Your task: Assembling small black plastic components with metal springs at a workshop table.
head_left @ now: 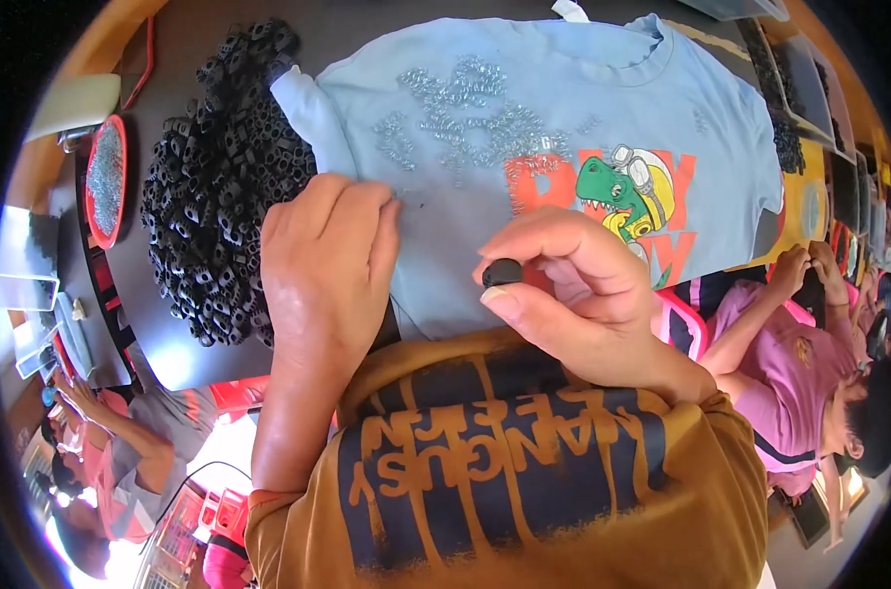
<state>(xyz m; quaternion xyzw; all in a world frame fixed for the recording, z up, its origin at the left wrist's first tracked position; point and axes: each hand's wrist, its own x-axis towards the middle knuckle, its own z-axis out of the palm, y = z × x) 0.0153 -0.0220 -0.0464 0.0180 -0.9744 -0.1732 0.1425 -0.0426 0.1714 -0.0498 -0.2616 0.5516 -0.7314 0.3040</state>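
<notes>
While my right hand (593, 306) pinches a small black piece (504, 273) over the blue shirt (450, 221), left hand (323, 250) curled, any contents hidden, I judge the piece light, stiff, best gripped by its sides.

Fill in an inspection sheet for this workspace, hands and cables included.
Surface: dark table, partly under a light-blue T-shirt.
Work pieces: heap of black parts at left; small shiny metal parts scattered on the shirt.
Clutter: red bowl of similar metal parts, far left.
Hands: right hand pinches a small black piece; left hand curled beside the heap, palm hidden.
Cables: red cord, upper left; thin black cable, lower left.
Surroundings: people on both sides.
</notes>
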